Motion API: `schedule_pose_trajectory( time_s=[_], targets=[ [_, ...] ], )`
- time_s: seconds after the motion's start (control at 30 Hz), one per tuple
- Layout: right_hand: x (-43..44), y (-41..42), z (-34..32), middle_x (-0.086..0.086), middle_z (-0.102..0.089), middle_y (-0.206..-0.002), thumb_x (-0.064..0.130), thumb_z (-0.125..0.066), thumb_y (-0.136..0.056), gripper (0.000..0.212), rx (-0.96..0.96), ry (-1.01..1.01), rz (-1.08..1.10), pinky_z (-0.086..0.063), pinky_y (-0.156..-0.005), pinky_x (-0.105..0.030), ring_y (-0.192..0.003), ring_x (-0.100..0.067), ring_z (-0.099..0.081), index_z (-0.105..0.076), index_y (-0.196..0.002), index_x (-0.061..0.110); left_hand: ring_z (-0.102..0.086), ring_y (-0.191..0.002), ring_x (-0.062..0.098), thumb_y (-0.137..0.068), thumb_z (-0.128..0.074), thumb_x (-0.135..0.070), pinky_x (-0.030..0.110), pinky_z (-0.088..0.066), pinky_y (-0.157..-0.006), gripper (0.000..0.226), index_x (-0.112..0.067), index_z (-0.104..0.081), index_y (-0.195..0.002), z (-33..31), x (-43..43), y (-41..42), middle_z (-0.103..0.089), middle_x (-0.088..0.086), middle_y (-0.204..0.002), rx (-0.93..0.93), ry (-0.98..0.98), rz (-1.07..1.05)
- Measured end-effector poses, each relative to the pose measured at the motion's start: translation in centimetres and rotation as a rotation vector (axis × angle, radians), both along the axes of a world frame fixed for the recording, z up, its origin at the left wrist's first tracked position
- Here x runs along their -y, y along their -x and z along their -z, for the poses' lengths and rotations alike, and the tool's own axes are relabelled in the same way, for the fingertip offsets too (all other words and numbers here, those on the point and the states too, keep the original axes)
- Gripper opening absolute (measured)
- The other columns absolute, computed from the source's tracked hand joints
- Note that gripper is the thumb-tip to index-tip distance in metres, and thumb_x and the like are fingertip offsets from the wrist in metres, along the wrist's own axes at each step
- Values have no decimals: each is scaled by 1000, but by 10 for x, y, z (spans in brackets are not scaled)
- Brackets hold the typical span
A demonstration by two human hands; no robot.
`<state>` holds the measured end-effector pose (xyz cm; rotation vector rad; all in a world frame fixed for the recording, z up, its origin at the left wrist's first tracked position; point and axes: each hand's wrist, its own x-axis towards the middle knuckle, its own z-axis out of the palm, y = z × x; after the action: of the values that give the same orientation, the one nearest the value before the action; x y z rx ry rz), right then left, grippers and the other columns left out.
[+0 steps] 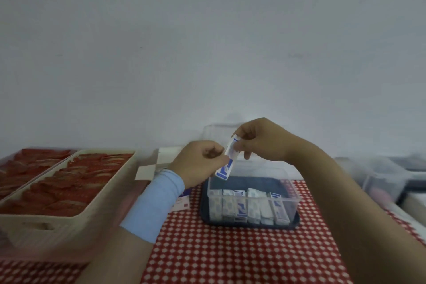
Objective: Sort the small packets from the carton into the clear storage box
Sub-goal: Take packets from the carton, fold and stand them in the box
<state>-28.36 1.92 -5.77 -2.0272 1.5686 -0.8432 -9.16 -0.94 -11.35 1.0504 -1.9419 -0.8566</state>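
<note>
Grey-white wall [207, 41] fills the upper view; below it a red checked cloth [230, 256] covers the table. My two hands meet above the clear box [297, 198], both on one blue-and-white packet [227, 161]. My left hand [198, 163], fingers curled, pinches the packet near its middle. My right hand [262, 140] pinches its upper end between thumb and fingertips. The packet hangs tilted, its lower end just over the box's far left corner, touching nothing but my fingers.

The box stands on a dark tray [204, 214]. Along its near wall a row of packets [249, 207] stands on end, side by side, some blue-printed and some pale; the far half of the box shows only the dark tray through its floor.

A light blue sleeve [156, 203] wraps my left wrist. Behind that hand are the white flaps of the carton [161, 157]; I cannot see into it. To the left, a beige bin [69, 221] is packed with overlapping red sachets [69, 182], and a second bin [9, 154] of the same lies beside it. At the far right sits another clear tub [380, 175], its contents too blurred to tell.
</note>
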Motion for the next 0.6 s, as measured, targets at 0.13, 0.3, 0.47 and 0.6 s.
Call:
schedule_pose_trajectory(
  time_s=[0.13,0.3,0.47,0.6],
  targets=[
    [-11,25,0,1,-71,-67,11,-68,-92,6,-35,-36,100,-38,-45,-18,-55,-6,-65,-73,-91,7,-64,-67,7,-83,-71,-26,20,-49,-64,8,-19,-74,-79,-3,1,36,-72,-7,-72,161,111,-23],
    [-10,56,11,-3,-70,-61,12,-66,-92,9,-183,-89,168,-39,-46,-19,-40,-3,-54,-74,-90,8,-65,-64,13,-86,-68,-31,24,-51,-67,20,-16,-70,-73,7,-5,68,-69,-2,-66,253,62,50],
    [3,80,30,-12,-76,-80,13,-66,-91,10,-346,-179,203,-50,-61,-31,-52,-13,-61,-74,-92,9,-62,-93,17,-86,-54,-62,36,-49,-88,40,-26,-68,-96,17,-5,76,-67,-4,-98,741,24,261],
    [13,78,44,-12,-75,-90,15,-69,-89,14,-487,-253,157,-58,-70,-33,-66,-20,-67,-76,-96,5,-58,-111,20,-64,-51,-78,44,-49,-98,77,-27,-68,-118,29,-1,77,-62,-3,-125,1082,29,341]
  ],
)
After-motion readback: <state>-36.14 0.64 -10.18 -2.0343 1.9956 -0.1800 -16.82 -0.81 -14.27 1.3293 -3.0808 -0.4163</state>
